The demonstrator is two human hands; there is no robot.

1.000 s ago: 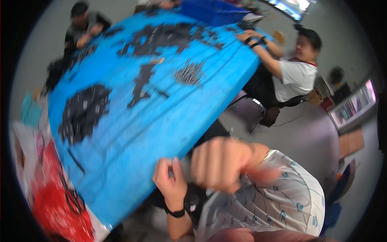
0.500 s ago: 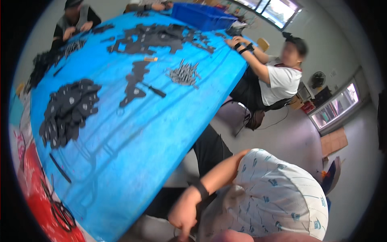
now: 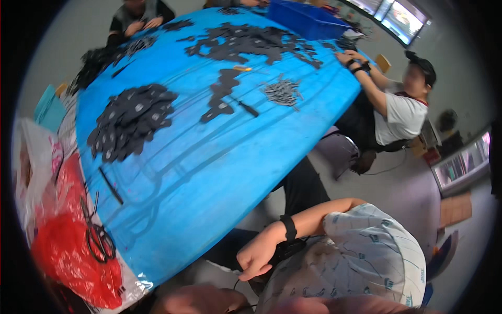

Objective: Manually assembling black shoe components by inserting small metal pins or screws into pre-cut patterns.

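My right hand (image 3: 257,257), with a black band at the wrist, is over my lap beside the near edge of the blue table (image 3: 209,193). Its fingers are curled and its thumb points down. The palm is hidden, and a thin dark cable shows just below. Smeared at the lower edge, my left hand (image 3: 201,299) is partly cut off, so its fingers cannot be made out. Neither hand touches the table. Nearest on the tabletop are a thin black strip (image 3: 111,186) and, at the left, a large heap of dark flat pieces (image 3: 133,123).
Black-handled scissors (image 3: 99,243) lie on a red plastic bag (image 3: 68,256) at the left edge. Farther off are a black-handled tool (image 3: 248,109), grey small parts (image 3: 282,91), more dark pieces (image 3: 246,42) and a blue crate (image 3: 308,21). Co-workers sit at right (image 3: 402,118) and far left (image 3: 138,21).
My view has turned left, so the table slides rightward and the scissors and red bag show more fully. My right hand is higher in the picture; my left hand has come into sight.
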